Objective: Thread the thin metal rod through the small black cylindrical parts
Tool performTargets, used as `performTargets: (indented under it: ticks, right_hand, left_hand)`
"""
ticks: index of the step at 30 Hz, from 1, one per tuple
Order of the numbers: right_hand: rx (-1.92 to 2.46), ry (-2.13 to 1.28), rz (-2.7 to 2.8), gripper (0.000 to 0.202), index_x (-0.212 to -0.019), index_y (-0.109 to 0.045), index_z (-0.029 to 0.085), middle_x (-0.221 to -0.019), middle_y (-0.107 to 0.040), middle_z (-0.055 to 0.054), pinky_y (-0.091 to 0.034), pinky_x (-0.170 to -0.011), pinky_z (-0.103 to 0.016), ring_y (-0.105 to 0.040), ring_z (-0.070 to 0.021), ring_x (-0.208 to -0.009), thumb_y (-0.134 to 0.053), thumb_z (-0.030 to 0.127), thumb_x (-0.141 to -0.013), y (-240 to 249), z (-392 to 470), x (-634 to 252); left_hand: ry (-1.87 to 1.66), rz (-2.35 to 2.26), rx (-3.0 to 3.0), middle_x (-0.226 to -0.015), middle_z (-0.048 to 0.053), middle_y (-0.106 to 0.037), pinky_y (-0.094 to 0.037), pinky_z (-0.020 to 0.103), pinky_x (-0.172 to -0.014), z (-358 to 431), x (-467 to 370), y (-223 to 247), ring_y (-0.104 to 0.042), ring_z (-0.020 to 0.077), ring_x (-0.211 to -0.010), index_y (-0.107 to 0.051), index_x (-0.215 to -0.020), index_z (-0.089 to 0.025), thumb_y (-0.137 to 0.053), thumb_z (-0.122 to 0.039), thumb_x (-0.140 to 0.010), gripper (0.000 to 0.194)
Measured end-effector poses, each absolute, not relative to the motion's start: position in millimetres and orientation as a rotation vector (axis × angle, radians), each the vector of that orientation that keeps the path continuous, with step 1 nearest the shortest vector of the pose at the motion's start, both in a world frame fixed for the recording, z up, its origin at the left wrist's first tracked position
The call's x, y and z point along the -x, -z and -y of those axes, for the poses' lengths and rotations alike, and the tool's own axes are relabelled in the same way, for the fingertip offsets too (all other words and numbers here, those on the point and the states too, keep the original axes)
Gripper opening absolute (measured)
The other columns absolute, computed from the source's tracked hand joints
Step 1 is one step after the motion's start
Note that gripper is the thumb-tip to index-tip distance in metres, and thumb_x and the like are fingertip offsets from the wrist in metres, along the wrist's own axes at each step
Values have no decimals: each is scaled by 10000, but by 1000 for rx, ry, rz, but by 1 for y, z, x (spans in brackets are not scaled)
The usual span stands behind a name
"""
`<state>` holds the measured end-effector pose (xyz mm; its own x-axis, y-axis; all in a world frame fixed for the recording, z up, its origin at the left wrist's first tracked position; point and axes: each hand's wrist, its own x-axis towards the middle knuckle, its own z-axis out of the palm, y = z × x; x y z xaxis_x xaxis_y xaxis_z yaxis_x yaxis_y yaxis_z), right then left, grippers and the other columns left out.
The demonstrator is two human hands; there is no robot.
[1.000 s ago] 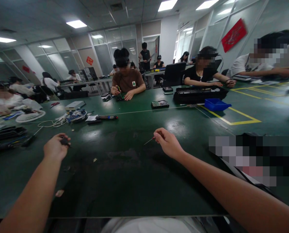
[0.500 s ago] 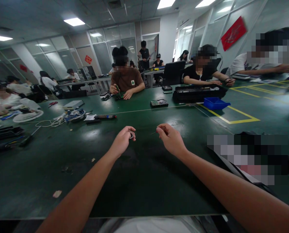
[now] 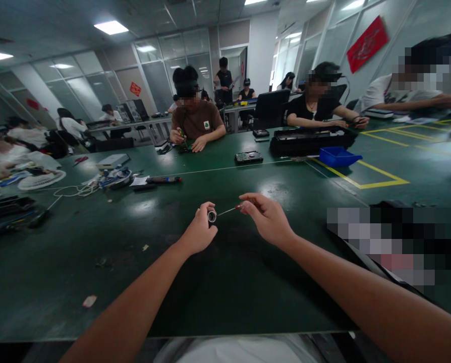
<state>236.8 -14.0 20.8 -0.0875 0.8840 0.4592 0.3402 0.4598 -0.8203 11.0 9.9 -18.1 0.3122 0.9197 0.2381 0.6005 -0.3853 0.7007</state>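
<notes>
My left hand (image 3: 200,233) is closed around a small round metal part (image 3: 212,216) with a dark hollow in its face. That hollow is turned toward my right hand. A thin screwdriver (image 3: 227,211) with a reddish handle end is gripped in my right hand (image 3: 265,217). Its shaft points left, and the tip is close to the round part; whether they touch I cannot tell. Both hands are above the green table (image 3: 225,282).
Ahead lies a circuit-board drive (image 3: 248,157), with a long black housing (image 3: 312,141) and a blue tray (image 3: 339,157) to its right. A cable bundle (image 3: 114,177) and pen-like tool (image 3: 165,180) lie left. Across the table a person (image 3: 197,118) works.
My left hand has turned, so the round part now faces right with its hollow showing. More of the screwdriver shaft is visible, its tip nearer the part.
</notes>
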Motion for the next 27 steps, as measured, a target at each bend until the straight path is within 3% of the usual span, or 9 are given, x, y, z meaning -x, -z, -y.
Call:
performTargets:
  ticks: [5,11,17,21,27]
  right_hand:
    - [1089,-627,1748,230,-1081,-660,218,-931,-754,-44,-541,-785,-354,-718,-201,-865,-537,359,-948,-19,14,-235]
    - [1104,-616,1767,232,-1080,-662,215,-929,-753,-49,-537,-777,-361,-712,-206,-862,-532,357,-950,-18,12,-236]
    - [1127,-610,1735,223,-1066,-656,214,-920,-752,-48,-532,-764,-351,-709,-202,-851,-530,354,-947,-16,12,-234]
    - [1150,-582,1722,215,-1032,-672,216,-886,-751,-39,-514,-714,-327,-697,-192,-799,-546,361,-937,-16,12,-233]
    - [1320,-411,1763,345,-693,-658,207,-571,-621,11,-379,-509,-272,-542,-140,-519,-638,505,-866,-24,13,-237]
  left_hand:
    - [-911,-1358,-2069,-1175,97,-585,-437,402,-1001,-8,-12,14,-570,214,-1075,-514,-1208,-182,-525,-132,-882,330]
    - [-927,-1292,-2145,-1230,56,-624,-414,421,-1059,-12,-9,10,-568,225,-1154,-607,-1195,-231,-615,-116,-852,362]
    - [-922,-1322,-2113,-1294,56,-626,-386,421,-1094,-14,-8,14,-567,227,-1195,-585,-1280,-238,-648,-130,-847,450]
    - [-888,-1321,-2149,-1269,58,-645,-344,466,-1128,-13,-8,13,-570,239,-1196,-628,-1233,-239,-652,-159,-857,385]
    - [-817,-1325,-2168,-1321,23,-630,-127,618,-1179,-13,-4,13,-528,263,-1275,-602,-1276,-324,-639,-263,-893,389]
